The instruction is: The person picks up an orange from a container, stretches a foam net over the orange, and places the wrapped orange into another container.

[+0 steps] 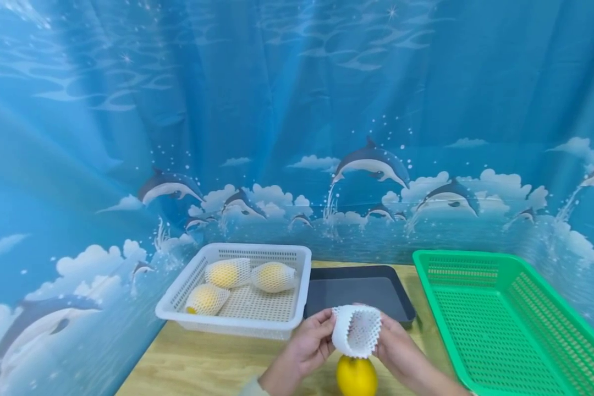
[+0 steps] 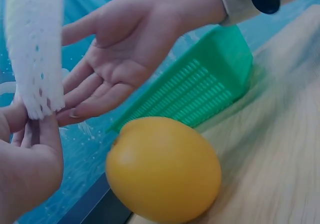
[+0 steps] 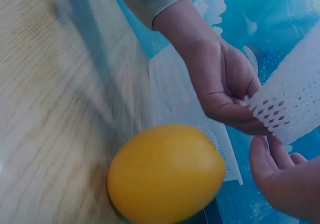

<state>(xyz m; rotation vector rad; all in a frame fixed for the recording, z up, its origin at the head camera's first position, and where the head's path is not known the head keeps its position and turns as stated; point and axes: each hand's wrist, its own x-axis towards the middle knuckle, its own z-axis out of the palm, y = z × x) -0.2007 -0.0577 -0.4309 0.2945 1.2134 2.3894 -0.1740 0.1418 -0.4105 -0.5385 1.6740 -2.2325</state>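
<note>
A white foam fruit net [image 1: 344, 330] is held up in front of me, its toothed open end facing me in the head view. My left hand [image 1: 311, 344] pinches its left side, the fingertips at the lower edge in the left wrist view. On the other side my right hand [image 1: 398, 346] holds the net between thumb and fingers, its palm [image 2: 135, 59] showing in the left wrist view. Directly below the net, a smooth yellow fruit [image 1: 357, 377] rests on the wooden table [image 3: 50, 134], bare of any wrapping and touched by neither hand.
At the left stands a white basket [image 1: 232, 325] with three yellow fruits [image 1: 272, 278] in foam nets. A dark grey tray [image 1: 358, 291] lies behind my hands. To the right is a green basket [image 1: 495, 330]. A blue dolphin-print curtain [image 1: 297, 110] hangs behind the table.
</note>
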